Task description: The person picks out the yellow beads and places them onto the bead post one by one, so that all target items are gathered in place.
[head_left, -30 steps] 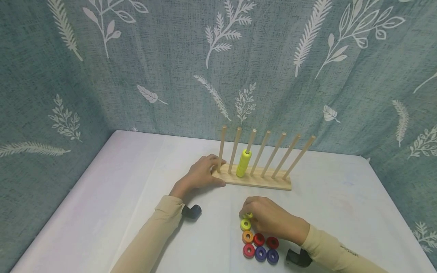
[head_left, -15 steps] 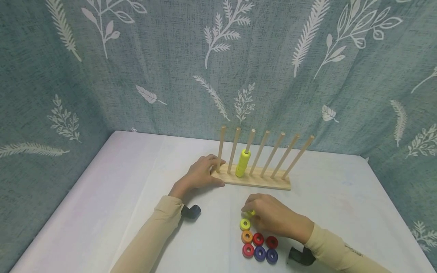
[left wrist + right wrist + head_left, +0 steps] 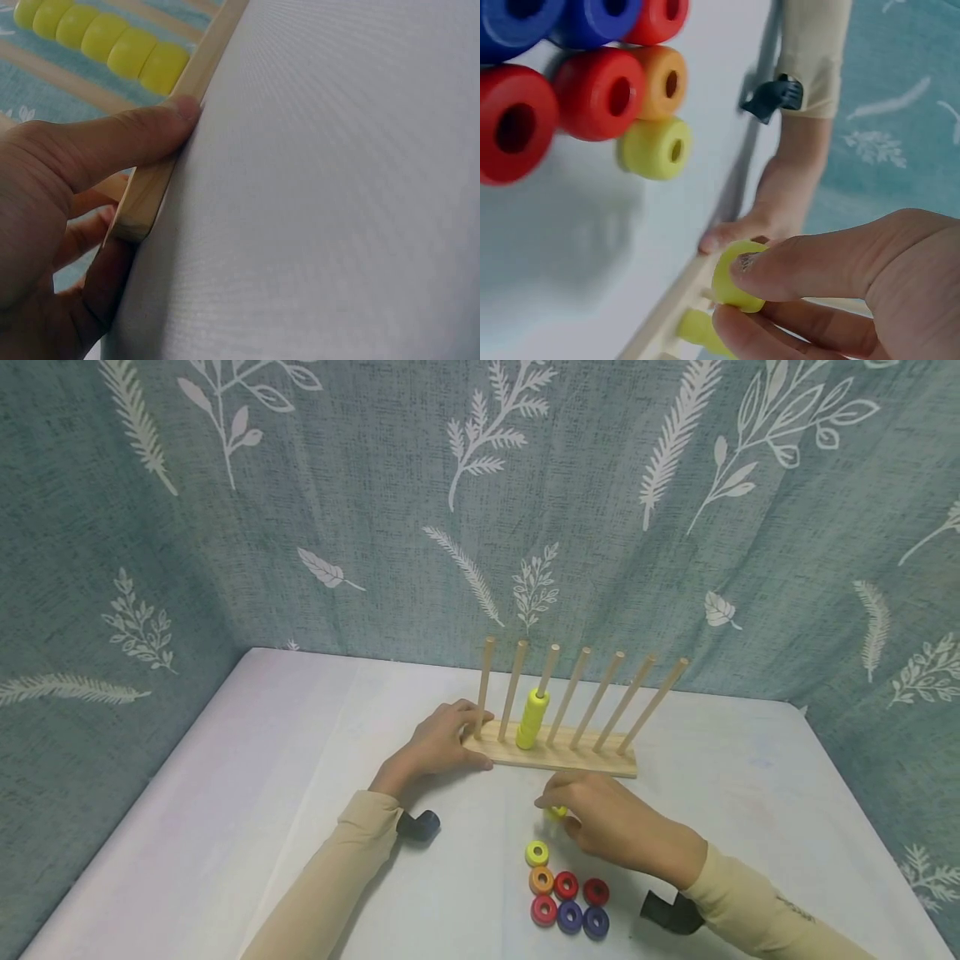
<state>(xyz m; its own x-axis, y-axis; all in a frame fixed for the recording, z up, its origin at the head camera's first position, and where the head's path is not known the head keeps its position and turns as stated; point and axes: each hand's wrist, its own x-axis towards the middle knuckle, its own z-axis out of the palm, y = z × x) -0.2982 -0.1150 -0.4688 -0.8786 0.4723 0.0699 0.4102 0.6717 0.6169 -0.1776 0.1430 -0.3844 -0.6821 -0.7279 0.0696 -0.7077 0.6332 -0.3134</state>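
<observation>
My left hand (image 3: 442,739) grips the left end of a wooden peg rack (image 3: 562,762), thumb along its front edge and fingers round the end. Several upright pegs stand on the rack. The third peg from the left carries a stack of yellow beads (image 3: 105,37). In front of the rack, my right hand (image 3: 611,818) pinches a single yellow bead (image 3: 739,277) between thumb and fingers, above the white table. Nearest to it on the table lies another yellow bead (image 3: 537,853), with an orange bead (image 3: 542,881) just behind it towards me.
Red beads (image 3: 566,886) and dark blue beads (image 3: 569,917) lie grouped beside the orange one, near the front of the white table (image 3: 315,860). A patterned teal curtain (image 3: 390,468) hangs behind the rack and along both sides.
My right hand has lifted the yellow bead away from the loose beads and moved it forward and right, towards the rack. The left hand keeps its hold on the rack.
</observation>
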